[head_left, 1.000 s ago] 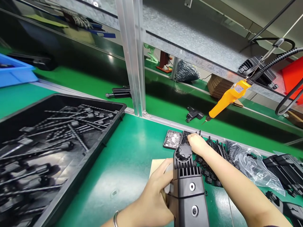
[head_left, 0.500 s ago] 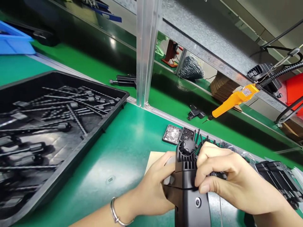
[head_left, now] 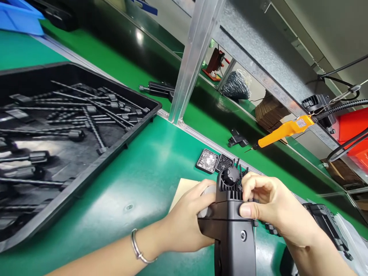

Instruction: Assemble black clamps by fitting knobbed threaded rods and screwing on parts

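Your left grip [head_left: 186,220] is wrapped around a black, moulded plastic housing with a ribbed, round-ended top [head_left: 234,245], its fingers curled against the left side beside a smooth grey rounded part [head_left: 207,197]. Your right grip [head_left: 267,203] is nearly closed, thumb and bent fingers at the housing's upper right side; whether anything small sits between them cannot be told. You have the housing over the near part of the glossy green surface [head_left: 161,153], well in from the far edge, its lower end out of view. Partly behind your left grip lies a flat beige sheet [head_left: 179,191].

Near the far edge, two small square black trays [head_left: 204,171] sit side by side, one with shiny silver pieces [head_left: 207,160], the other with tiny black pieces [head_left: 225,162]. To your left, a large black plastic tray [head_left: 115,149] holds dark twisted rods [head_left: 93,132]. Past the far edge, you see a silver metal post [head_left: 198,57] and a hanging yellow-orange power screwdriver [head_left: 284,132].
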### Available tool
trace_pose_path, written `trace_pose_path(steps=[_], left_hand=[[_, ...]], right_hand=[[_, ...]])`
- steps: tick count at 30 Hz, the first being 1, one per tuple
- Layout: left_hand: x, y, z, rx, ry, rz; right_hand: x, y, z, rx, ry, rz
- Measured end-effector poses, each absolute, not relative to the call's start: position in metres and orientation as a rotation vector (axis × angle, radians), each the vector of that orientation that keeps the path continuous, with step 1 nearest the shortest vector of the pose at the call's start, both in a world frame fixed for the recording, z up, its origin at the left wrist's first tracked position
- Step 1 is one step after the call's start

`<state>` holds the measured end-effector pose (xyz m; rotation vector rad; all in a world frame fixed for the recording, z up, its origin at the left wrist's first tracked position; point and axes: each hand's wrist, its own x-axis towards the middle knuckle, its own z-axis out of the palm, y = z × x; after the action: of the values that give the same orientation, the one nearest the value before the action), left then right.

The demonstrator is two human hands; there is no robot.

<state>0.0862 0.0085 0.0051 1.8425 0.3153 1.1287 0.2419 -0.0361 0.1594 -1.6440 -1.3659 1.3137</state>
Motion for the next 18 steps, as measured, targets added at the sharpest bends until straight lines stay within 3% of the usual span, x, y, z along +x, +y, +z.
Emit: trace_pose_path(steps=[3, 5, 11, 13, 18], left_hand=[[0.086, 0.008, 0.004, 1.835, 0.314, 1.136], [0.086, 0.008, 0.003, 1.833, 0.317, 1.13], [0.085, 0.008, 0.004, 1.826, 0.331, 1.108], [0.085, 0.009, 0.005, 1.836, 0.338, 1.112], [0.085, 0.01, 0.008, 1.888, 0.355, 1.12]], right_hand=[[0.245, -0.035, 0.159, -1.664, -1.192, 1.421], [0.255, -0.034, 0.162, -1.696, -1.199, 1.316], [0.335, 0.014, 0.167, -1.423, -0.82, 0.1], [0.36, 0.045, 0.169, -1.348, -0.827, 0.143], [0.376, 0.086, 0.173, -1.212, -1.028, 0.616]])
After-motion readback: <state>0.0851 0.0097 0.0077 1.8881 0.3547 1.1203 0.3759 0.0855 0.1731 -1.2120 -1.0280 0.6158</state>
